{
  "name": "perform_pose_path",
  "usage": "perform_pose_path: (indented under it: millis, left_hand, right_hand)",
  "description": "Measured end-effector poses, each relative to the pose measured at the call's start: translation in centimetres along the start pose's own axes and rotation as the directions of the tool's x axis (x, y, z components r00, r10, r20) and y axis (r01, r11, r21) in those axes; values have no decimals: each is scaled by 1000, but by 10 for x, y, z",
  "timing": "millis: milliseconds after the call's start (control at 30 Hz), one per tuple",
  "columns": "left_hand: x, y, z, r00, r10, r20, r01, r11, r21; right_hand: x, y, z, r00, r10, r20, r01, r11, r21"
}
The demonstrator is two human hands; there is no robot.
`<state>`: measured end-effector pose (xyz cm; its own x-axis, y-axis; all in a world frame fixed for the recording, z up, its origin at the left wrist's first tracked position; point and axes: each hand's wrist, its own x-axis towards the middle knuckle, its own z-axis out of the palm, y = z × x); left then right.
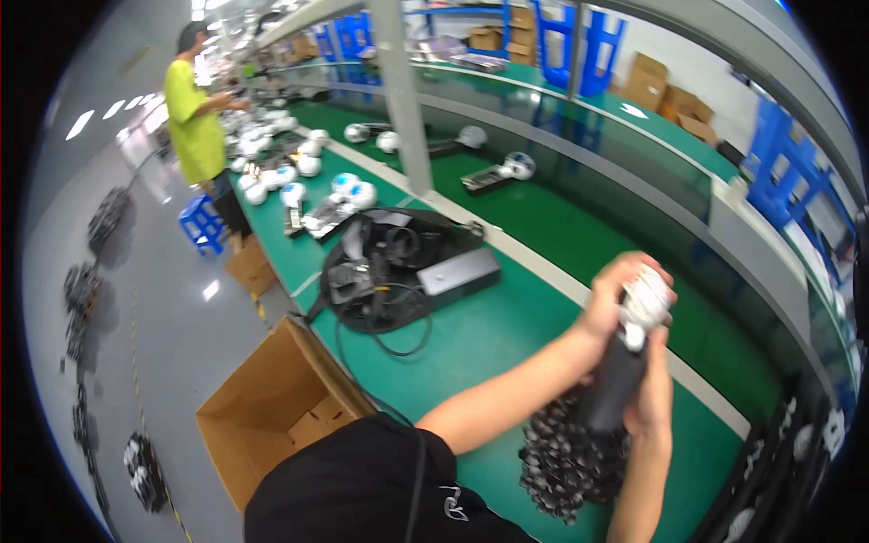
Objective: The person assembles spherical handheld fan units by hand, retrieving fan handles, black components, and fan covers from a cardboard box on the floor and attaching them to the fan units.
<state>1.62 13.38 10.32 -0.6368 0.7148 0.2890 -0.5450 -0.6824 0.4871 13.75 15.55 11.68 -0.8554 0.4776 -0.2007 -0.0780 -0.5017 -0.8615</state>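
Observation:
Over the near right of the green bench I hold a device with a white ball-shaped head (647,299) and a long black body (612,389), tilted with its head away from me. My left hand (608,294) is closed round the white head. My right hand (654,385) is wrapped along the right side of the black body, its fingers partly hidden. Just below the body lies a heap of small, shiny black parts (566,462); their kind is too blurred to tell.
A black bag (398,222) with cables and a grey box (460,271) lies on the bench (471,344). An open carton (235,416) stands at left. Several white-headed devices (342,204) lie farther off, near a person in yellow (193,127). A post (398,100) rises mid-bench. Black bodies (778,480) stand at right.

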Motion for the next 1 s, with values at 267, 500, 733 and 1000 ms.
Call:
perform_pose_path:
  millis: [267,500,733,1000]
  left_hand:
    - [27,-43,-71,935,349,-61,-138,518,844]
    - [24,-32,-130,940,148,-308,112,719,686]
    - [37,-22,-182,960,13,-280,163,785,597]
    - [36,-27,-176,965,-35,-261,182,806,563]
  right_hand:
    - [58,-17,-140,996,58,66,-39,964,-265]
    - [69,12,-180,811,-510,-285,339,809,-481]
    - [72,42,-183,810,-566,-153,340,666,-664]
    - [1,40,-211,734,-610,-300,455,768,-450]
